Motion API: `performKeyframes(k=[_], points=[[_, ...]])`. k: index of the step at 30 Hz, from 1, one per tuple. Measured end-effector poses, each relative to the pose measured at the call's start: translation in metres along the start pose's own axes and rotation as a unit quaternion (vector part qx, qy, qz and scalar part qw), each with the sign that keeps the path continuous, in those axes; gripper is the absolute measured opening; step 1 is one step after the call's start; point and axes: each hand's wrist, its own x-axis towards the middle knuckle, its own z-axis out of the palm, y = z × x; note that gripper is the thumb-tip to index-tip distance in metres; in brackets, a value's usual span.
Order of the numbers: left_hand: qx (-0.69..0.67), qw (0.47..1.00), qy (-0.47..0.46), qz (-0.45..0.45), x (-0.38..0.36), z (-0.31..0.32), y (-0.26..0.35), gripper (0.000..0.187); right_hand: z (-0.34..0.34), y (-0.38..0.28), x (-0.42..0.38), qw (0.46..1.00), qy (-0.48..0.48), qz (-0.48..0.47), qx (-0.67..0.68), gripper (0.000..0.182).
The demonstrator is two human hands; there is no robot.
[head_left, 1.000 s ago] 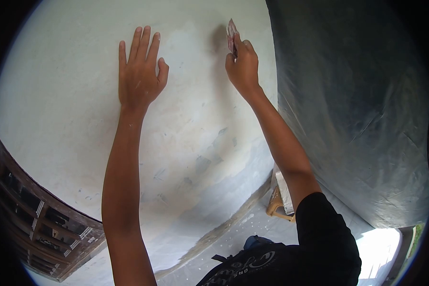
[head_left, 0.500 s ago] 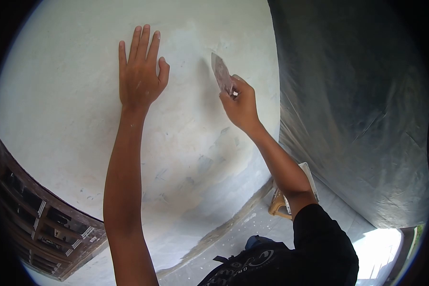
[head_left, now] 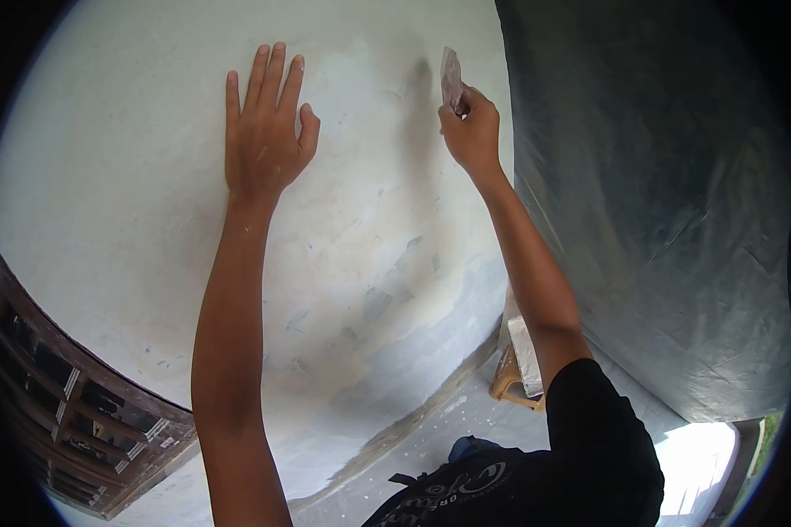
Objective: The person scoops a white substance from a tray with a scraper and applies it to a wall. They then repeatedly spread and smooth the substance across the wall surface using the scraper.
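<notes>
Flat against the pale plastered wall (head_left: 351,220), my left hand (head_left: 266,149) has its fingers stretched up and its thumb out to the side. My right hand (head_left: 475,132) is closed round a putty knife (head_left: 451,77), whose grey, smeared blade points upward. Its handle is mostly hidden in my fist. The knife is near the wall's right edge, with a soft shadow on the plaster to its left. Grey patches and small marks show lower on the wall.
A dark plastic sheet (head_left: 650,202) hangs along the right. Below my right arm stands a tan stool (head_left: 507,378) with a whitish, smeared object (head_left: 526,351) on it. A brown wooden lattice frame (head_left: 70,395) is at lower left. Pale splatters dot the floor (head_left: 431,439).
My right hand has moved up and to the right with the putty knife, its blade now more upright. My left hand stays on the wall, shifted slightly right in view.
</notes>
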Motion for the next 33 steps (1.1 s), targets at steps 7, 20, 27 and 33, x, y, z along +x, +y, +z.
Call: performKeyframes(k=[7, 20, 27, 33], points=[[-0.027, 0.999, -0.010, -0.015, -0.001, 0.001, 0.000, 0.053, 0.013, -0.012, 0.020, 0.979, 0.043, -0.129, -0.150, 0.054], [-0.011, 1.000, 0.004, -0.008, 0.001, 0.001, 0.000, 0.052, 0.009, -0.032, -0.064, 0.974, -0.150, -0.131, -0.106, 0.054], [-0.029, 0.999, -0.008, -0.018, -0.001, 0.001, 0.001, 0.052, 0.019, -0.007, 0.014, 0.966, 0.023, -0.159, -0.203, 0.045], [-0.044, 0.999, -0.011, -0.023, -0.002, 0.000, 0.001, 0.054, 0.031, -0.013, -0.068, 0.972, -0.092, -0.175, -0.129, 0.054]])
